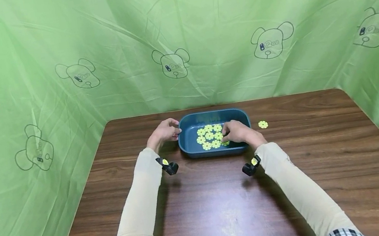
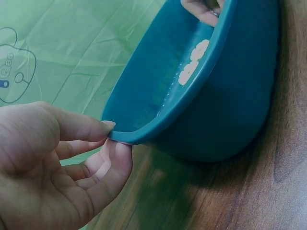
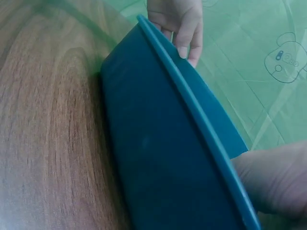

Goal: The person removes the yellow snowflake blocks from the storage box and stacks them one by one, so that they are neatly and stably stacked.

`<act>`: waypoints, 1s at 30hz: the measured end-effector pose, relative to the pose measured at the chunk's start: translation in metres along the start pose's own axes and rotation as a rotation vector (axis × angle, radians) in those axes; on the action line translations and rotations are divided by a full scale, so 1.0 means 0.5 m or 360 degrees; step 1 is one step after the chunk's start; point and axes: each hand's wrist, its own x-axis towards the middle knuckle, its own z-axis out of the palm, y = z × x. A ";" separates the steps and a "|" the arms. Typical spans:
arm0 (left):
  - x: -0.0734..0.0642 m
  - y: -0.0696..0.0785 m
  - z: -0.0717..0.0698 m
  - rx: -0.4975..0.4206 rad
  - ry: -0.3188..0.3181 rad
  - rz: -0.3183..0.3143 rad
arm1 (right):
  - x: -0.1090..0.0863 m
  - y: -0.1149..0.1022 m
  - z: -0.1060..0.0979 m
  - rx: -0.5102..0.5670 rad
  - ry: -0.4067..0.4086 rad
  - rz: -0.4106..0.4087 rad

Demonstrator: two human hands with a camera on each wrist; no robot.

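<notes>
A blue-green plastic basin [image 1: 214, 152] stands on the wooden table. My left hand [image 1: 166, 131] pinches its left rim; in the left wrist view the thumb [image 2: 91, 128] lies on top and curled fingers sit below. Several yellow flower-shaped pieces [image 1: 209, 136] lie in rows on the basin's floor. My right hand [image 1: 237, 131] reaches over the right side into the basin, fingers bent down at the right-hand pieces, by a partly covered flower piece [image 1: 225, 143]. Whether it pinches that piece is unclear; the basin wall [image 3: 158, 129] hides the fingertips in the right wrist view.
One more yellow flower piece [image 1: 263, 124] lies on the table [image 1: 329, 144] just right of the basin. A green curtain [image 1: 210, 14] with printed bear outlines surrounds the table's back and sides. Small black cameras [image 1: 172, 168] are strapped to both wrists.
</notes>
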 end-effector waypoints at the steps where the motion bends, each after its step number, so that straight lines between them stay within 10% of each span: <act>1: 0.000 0.000 0.000 -0.0002 -0.0001 0.0002 | -0.001 -0.001 0.001 -0.0016 -0.0012 0.0008; 12: -0.005 0.003 0.001 0.0014 0.0008 -0.0011 | -0.006 -0.006 0.004 -0.0256 0.0014 -0.0021; 30: 0.000 -0.001 0.002 0.0004 0.0012 0.0001 | -0.025 -0.010 -0.030 0.0375 0.0384 -0.0108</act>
